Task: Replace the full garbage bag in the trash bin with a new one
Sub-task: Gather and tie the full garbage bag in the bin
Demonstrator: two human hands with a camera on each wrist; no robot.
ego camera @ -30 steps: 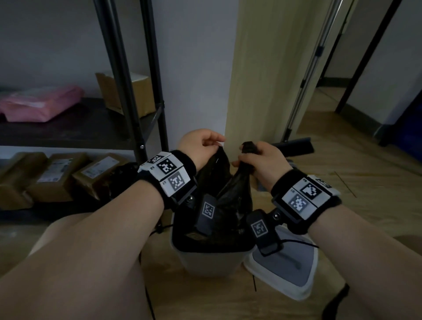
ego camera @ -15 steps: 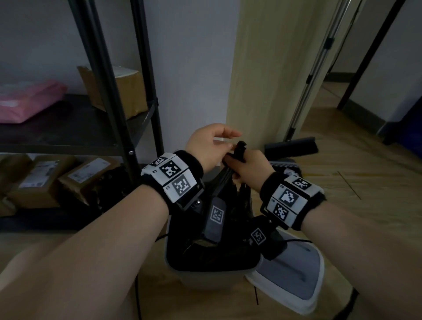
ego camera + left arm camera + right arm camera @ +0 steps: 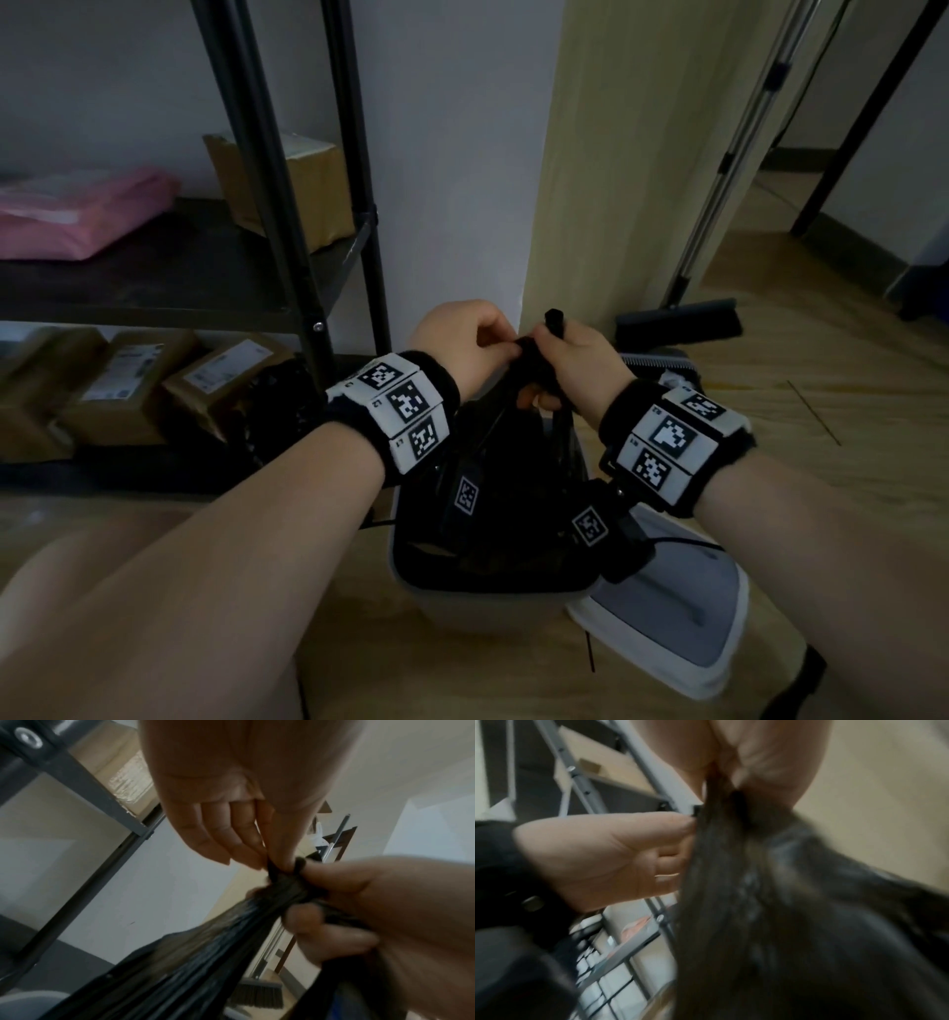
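Head view: black garbage bag [image 3: 506, 462], neck gathered, lower part in the light trash bin [image 3: 482, 609] on the wooden floor. Left hand [image 3: 457, 342] pinches the bunched top; right hand [image 3: 577, 367] fisted round the neck, a twisted end poking up. Tying under way; lifting out and fitting a new liner remain. Bin lid [image 3: 683, 611] lies just beside the bin; metal shelving [image 3: 287, 205] with cardboard boxes [image 3: 215, 383] near; broom [image 3: 678, 321] behind

Left wrist view: fingertips [image 3: 246, 854] nip the black twist

Right wrist view: blurred; the right grip's fingers are not visible here
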